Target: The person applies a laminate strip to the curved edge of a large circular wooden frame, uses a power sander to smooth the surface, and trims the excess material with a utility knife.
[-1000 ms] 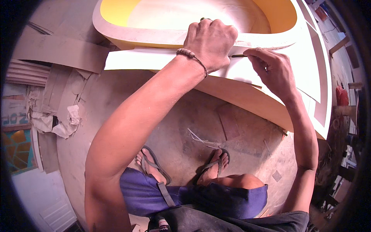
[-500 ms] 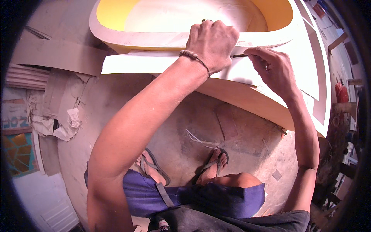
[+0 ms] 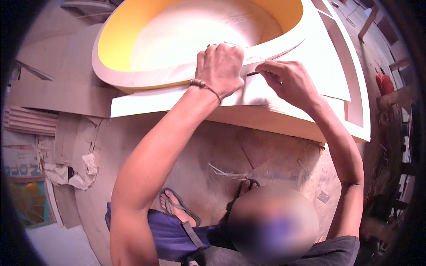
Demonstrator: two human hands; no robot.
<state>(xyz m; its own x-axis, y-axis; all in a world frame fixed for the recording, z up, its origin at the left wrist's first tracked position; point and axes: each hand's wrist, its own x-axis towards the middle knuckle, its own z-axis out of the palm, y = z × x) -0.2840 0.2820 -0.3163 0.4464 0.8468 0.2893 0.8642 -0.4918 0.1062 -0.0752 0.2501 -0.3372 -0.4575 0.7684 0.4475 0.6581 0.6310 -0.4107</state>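
A large white structure (image 3: 306, 82) holds a raised oval frame (image 3: 133, 79) with a white rim and yellow inner wall. My left hand (image 3: 220, 66) is closed against the near rim, knuckles up. Its fingers are turned away, so what they grip is hidden. To its right, my right hand (image 3: 288, 80) pinches a thin dark stick-like piece (image 3: 252, 74), which points left toward the heel of my left hand. The stick's kind cannot be made out. A dark curved line shows on the white surface beyond my right hand.
Brown boards (image 3: 62, 99) and crumpled paper (image 3: 84, 173) lie at the left. White strips (image 3: 217, 169) lie on the floor near my sandalled feet. A red object (image 3: 384, 83) and wooden pieces stand at the far right. A blurred round patch covers part of my lap.
The view has shifted, so more of the oval frame shows. Both hands appear lower and further left in the picture, keeping nearly the same grips and places at the rim.
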